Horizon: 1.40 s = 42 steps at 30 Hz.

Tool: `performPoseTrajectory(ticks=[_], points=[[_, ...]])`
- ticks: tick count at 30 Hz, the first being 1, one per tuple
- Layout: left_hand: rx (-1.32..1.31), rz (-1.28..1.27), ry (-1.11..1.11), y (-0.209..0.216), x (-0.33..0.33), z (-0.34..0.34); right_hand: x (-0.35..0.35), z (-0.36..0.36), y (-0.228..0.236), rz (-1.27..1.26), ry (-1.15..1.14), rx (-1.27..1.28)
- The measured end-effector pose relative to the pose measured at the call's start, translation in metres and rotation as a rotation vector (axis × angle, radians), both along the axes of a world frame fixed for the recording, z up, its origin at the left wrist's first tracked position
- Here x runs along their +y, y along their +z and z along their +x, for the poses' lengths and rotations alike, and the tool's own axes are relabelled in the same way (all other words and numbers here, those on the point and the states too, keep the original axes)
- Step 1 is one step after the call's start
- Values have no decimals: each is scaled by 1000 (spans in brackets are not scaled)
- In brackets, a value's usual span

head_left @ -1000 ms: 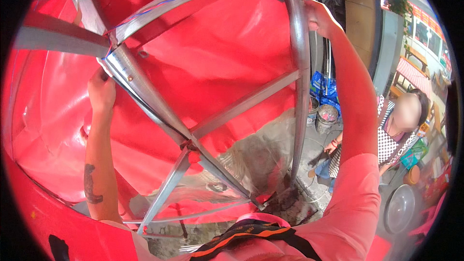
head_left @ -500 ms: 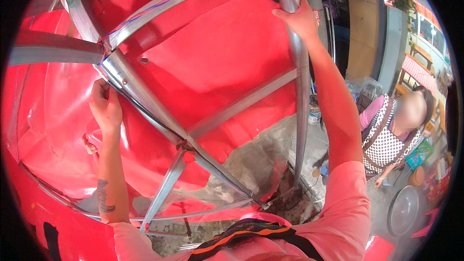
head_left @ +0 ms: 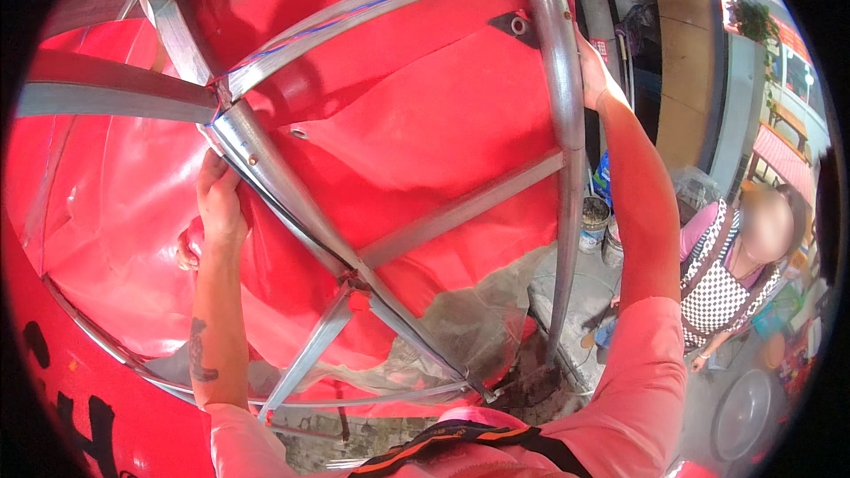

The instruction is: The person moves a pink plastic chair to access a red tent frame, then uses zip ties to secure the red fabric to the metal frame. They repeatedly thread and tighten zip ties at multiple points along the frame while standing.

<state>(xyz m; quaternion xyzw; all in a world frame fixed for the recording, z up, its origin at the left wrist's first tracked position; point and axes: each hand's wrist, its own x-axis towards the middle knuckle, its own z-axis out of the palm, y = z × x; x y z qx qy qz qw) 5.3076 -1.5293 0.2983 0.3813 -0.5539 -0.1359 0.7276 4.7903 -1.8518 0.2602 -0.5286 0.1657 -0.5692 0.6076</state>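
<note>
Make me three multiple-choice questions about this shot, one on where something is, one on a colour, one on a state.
1. Where is the left hand?
A. On the slanted metal bar
B. On a bucket
C. On the person in the checked apron

2. What colour is the tarp behind the frame?
A. Blue
B. Red
C. White

3. What is the right hand doing?
A. Hanging free
B. Pressed against the upright metal post
C. Holding a hammer

Answers: 1 A, its fingers rest at that bar's edge. 2 B, the sheet is red throughout. 3 B, the palm sits against the post, no tool visible.
</note>
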Motion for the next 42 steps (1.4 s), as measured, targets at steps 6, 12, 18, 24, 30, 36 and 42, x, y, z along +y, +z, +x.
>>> performPoseTrajectory(ticks=[6, 12, 18, 24, 30, 36, 42], points=[[-31, 132, 8, 6, -4, 14, -10, 0, -10, 3, -49, -39], [0, 119, -103, -4, -7, 35, -13, 0, -12, 104, -111, -47], [100, 123, -107, -20, -16, 27, -14, 0, -13, 89, -54, 9], [-54, 83, -68, -10, -23, 26, -16, -1, -9, 79, -55, 12], [-209, 63, 16, -9, -30, 41, -10, 6, -9, -29, -101, 13], [-127, 76, -116, -12, -41, 57, -22, -8, -16, -131, -117, 28], [-287, 59, -184, -5, -42, 47, -72, -45, -30, -406, -656, 538]])
